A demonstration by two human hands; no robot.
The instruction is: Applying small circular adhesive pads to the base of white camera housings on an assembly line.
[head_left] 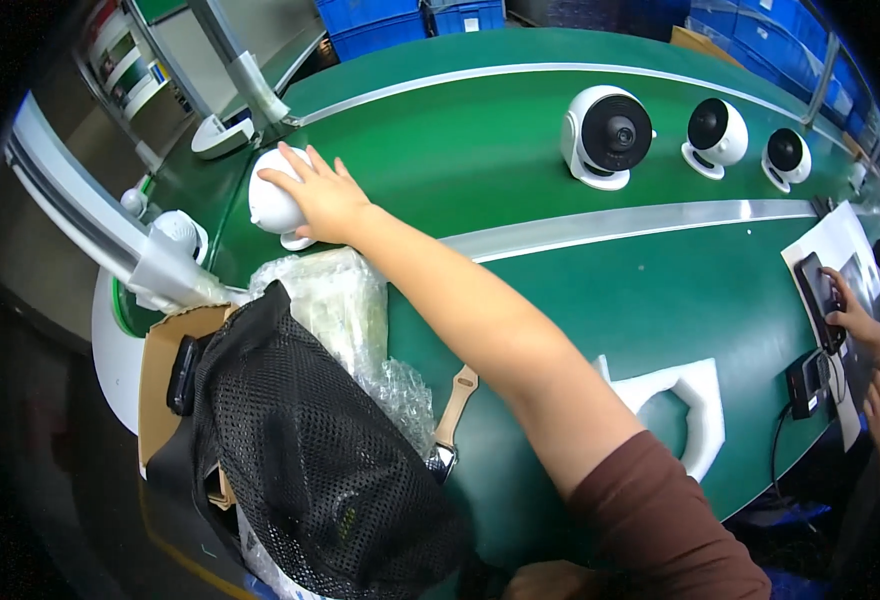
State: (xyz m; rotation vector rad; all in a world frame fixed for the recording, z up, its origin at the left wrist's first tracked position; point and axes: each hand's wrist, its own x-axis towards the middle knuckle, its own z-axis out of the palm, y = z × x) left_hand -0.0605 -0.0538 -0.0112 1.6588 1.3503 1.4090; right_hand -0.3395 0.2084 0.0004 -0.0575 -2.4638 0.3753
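Note:
Reaching far to the left, my right hand (322, 200) lies over a round white camera (276, 207) on a small base. The fingers are spread across its top and side, with the thumb low near the base. The camera stands upright on the green conveyor belt, and the hand covers part of it. Just below it sits a bubble-wrapped bundle (335, 300). At the bottom edge only a small part of my left hand (552, 580) shows, and its fingers are hidden.
Three white cameras with black fronts, the nearest a large one (610, 135), stand along the belt at right. A black mesh bag (310, 450), a watch with a beige strap (453, 410) and a white foam piece (702, 400) lie nearer. Another person's hand (855, 315) holds a phone.

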